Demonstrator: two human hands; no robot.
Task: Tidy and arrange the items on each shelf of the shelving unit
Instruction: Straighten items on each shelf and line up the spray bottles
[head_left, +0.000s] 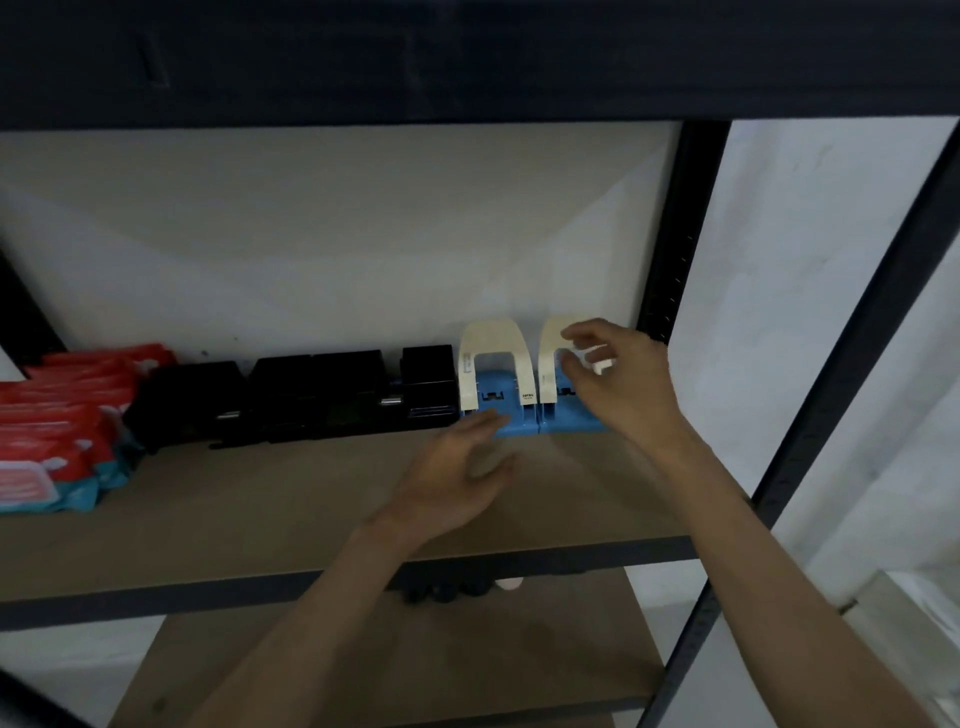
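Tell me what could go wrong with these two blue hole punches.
Your right hand is at the cream handle of the right punch; a bump might skew it out of line. Your left hand, at the front of the left punch, could shove it into the black items.

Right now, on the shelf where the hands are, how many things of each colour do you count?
Blue hole punches with cream handles: 2
Black devices: at least 3, too dark to separate surely
Red packs: stacked, count unclear
Total: at least 5, besides the red packs
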